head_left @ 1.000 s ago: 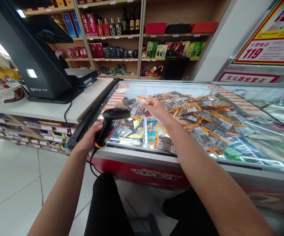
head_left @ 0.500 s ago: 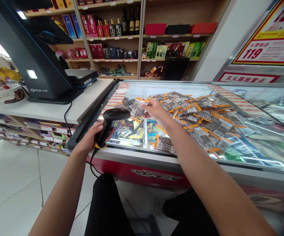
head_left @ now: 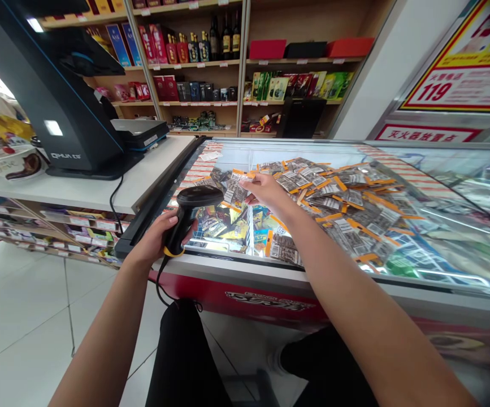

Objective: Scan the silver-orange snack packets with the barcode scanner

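My left hand [head_left: 156, 236] is wrapped round the handle of a black barcode scanner [head_left: 198, 196], its head tipped toward the right and its cord hanging down. To the right, my right hand [head_left: 265, 191] pinches the edge of a snack packet [head_left: 235, 182] with an orange top and a printed label facing up. That packet is just in front of the scanner head, above the glass lid [head_left: 232, 151] of a chest freezer. A large heap of similar packets [head_left: 346, 192] spreads over the glass right of my hand, and one packet [head_left: 284, 249] lies near the front edge.
At the left stands a checkout counter [head_left: 151, 175] with a black point-of-sale terminal [head_left: 75, 124] and a Dove bowl [head_left: 13, 163]. Shelves [head_left: 198, 66] with bottles and boxes rise behind the freezer. A red-and-yellow sign [head_left: 465, 68] hangs at the right.
Very little differs. My right hand and the packet have shifted slightly to the left; the scanner stays almost in the same place.
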The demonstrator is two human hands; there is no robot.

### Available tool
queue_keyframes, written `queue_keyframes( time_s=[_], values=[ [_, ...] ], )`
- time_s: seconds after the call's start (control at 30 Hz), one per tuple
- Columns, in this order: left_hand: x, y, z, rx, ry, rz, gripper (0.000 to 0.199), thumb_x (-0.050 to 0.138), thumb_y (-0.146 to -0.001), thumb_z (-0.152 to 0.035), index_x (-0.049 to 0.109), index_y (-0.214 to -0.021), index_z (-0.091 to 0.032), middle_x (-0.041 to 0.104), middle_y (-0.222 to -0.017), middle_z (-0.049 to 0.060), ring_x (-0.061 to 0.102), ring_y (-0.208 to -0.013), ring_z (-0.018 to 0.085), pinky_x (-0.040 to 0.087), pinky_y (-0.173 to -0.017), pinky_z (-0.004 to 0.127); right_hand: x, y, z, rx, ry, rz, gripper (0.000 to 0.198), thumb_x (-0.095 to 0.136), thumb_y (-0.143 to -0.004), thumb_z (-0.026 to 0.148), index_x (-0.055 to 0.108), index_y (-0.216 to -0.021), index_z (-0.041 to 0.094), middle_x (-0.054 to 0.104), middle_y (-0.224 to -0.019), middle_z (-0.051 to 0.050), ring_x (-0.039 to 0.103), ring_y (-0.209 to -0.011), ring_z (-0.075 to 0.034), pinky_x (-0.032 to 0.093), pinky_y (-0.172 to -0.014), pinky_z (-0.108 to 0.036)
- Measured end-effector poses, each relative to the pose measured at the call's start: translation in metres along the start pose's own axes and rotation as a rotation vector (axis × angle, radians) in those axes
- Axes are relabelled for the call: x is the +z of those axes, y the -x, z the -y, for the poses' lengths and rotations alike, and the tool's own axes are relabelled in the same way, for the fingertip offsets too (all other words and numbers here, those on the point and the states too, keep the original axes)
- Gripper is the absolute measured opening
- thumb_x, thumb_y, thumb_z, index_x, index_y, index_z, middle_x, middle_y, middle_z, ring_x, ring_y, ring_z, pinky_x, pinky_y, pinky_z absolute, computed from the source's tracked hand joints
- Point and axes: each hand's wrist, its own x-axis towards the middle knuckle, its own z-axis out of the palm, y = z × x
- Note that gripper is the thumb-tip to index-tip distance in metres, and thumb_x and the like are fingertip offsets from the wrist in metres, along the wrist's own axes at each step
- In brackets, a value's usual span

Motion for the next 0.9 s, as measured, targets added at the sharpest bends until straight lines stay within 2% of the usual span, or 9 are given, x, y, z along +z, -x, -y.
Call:
queue_keyframes(
  time_s=[0.2,0.33,0.47,0.57,0.63,0.7,0.8,0.83,0.9],
  values=[
    [0.001,0.0,0.0,0.01,-0.007,-0.001,0.042,0.069,-0.089,-0.051,0.071,-0.105,-0.012,0.072,-0.094,0.012,0.057,-0.056,0.014,0.04,-0.047,0.026,0.0,0.003,0.002,0.01,-0.036,0.0,0.027,0.087,-0.089,0.031,0.062,-0.084,0.021,0.07,-0.076,-0.004,0.072,-0.06,-0.019,0.064,-0.057,-0.031],
    [0.002,0.0,-0.002,0.004,-0.009,0.0,0.043,0.07,-0.089,-0.051,0.071,-0.105,-0.011,0.07,-0.087,0.011,0.058,-0.057,0.015,0.04,-0.045,0.025,0.001,0.006,0.005,0.053,-0.07,0.008,0.029,0.088,-0.086,0.021,0.067,-0.105,0.018,0.074,-0.086,-0.005,0.075,-0.062,-0.019,0.067,-0.061,-0.032],
    [0.0,0.001,-0.001,-0.015,-0.03,0.003,0.047,0.073,-0.089,-0.052,0.071,-0.111,-0.011,0.074,-0.098,0.014,0.064,-0.062,0.017,0.044,-0.044,0.023,0.003,0.008,0.005,0.092,-0.08,0.015,0.03,0.082,-0.09,0.014,0.067,-0.117,0.013,0.078,-0.1,-0.012,0.079,-0.074,-0.02,0.067,-0.069,-0.03],
    [0.003,0.0,0.0,-0.032,-0.062,-0.047,0.051,0.079,-0.087,-0.052,0.069,-0.117,-0.012,0.075,-0.109,0.015,0.071,-0.072,0.02,0.053,-0.054,0.026,0.0,0.009,0.005,0.023,-0.069,-0.018,0.032,0.08,-0.091,0.016,0.069,-0.121,0.012,0.076,-0.121,-0.016,0.079,-0.082,-0.021,0.067,-0.069,-0.03],
    [0.009,-0.005,0.0,-0.019,-0.073,-0.102,0.056,0.083,-0.085,-0.052,0.067,-0.122,-0.014,0.076,-0.111,0.014,0.074,-0.081,0.022,0.059,-0.067,0.031,-0.006,0.013,0.008,-0.036,-0.014,-0.057,0.03,0.078,-0.093,0.018,0.07,-0.122,0.013,0.075,-0.125,-0.015,0.079,-0.083,-0.021,0.065,-0.067,-0.03],
    [0.02,-0.014,-0.001,0.018,-0.077,-0.124,0.059,0.086,-0.083,-0.051,0.065,-0.125,-0.015,0.077,-0.111,0.013,0.076,-0.093,0.025,0.06,-0.082,0.036,-0.016,0.023,0.016,-0.071,0.035,0.032,0.022,0.075,-0.095,0.02,0.074,-0.117,0.014,0.077,-0.12,-0.014,0.078,-0.084,-0.022,0.064,-0.068,-0.03],
    [0.045,-0.034,-0.003,0.067,-0.1,-0.093,0.055,0.086,-0.085,-0.047,0.063,-0.125,-0.017,0.078,-0.113,0.013,0.075,-0.109,0.028,0.056,-0.098,0.04,-0.033,0.047,0.031,-0.061,-0.012,0.36,0.019,0.077,-0.092,0.022,0.08,-0.11,0.019,0.08,-0.113,-0.012,0.078,-0.091,-0.026,0.066,-0.073,-0.036],
    [0.054,-0.042,-0.003,0.092,-0.11,-0.102,0.056,0.086,-0.083,-0.048,0.062,-0.123,-0.017,0.078,-0.111,0.013,0.075,-0.109,0.028,0.056,-0.098,0.04,-0.037,0.055,0.034,-0.057,-0.049,0.437,0.021,0.079,-0.089,0.023,0.08,-0.11,0.021,0.08,-0.113,-0.011,0.078,-0.094,-0.027,0.066,-0.075,-0.038],
    [0.077,-0.055,0.001,0.116,-0.172,-0.149,0.058,0.087,-0.082,-0.048,0.06,-0.123,-0.018,0.079,-0.111,0.013,0.076,-0.106,0.029,0.057,-0.094,0.042,-0.042,0.071,0.036,-0.069,-0.09,0.504,0.026,0.083,-0.086,0.026,0.08,-0.112,0.024,0.079,-0.115,-0.01,0.076,-0.101,-0.028,0.066,-0.079,-0.038]
  ],
)
